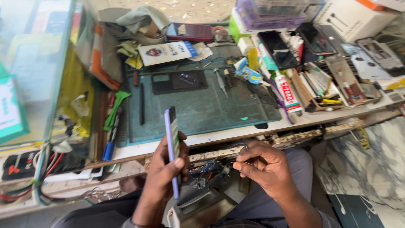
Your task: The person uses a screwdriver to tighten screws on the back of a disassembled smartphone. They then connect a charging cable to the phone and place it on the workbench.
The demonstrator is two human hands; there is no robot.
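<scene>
Fingers point(179, 162) of the left hand point(164, 169) are wrapping around a lilac phone point(172, 145), holding it on edge in the lower centre of the frame, just below the front lip of the worktop point(236, 133). To its right, the right hand point(263, 166) is pinching thin metal tweezers point(244, 146) between thumb and fingertips, close to the phone but apart from it. Above both hands a green work mat point(202, 109) is lying on the worktop, carrying a dark phone back point(179, 81) and a screwdriver point(220, 81), with a white glue tube point(287, 93) further right.
</scene>
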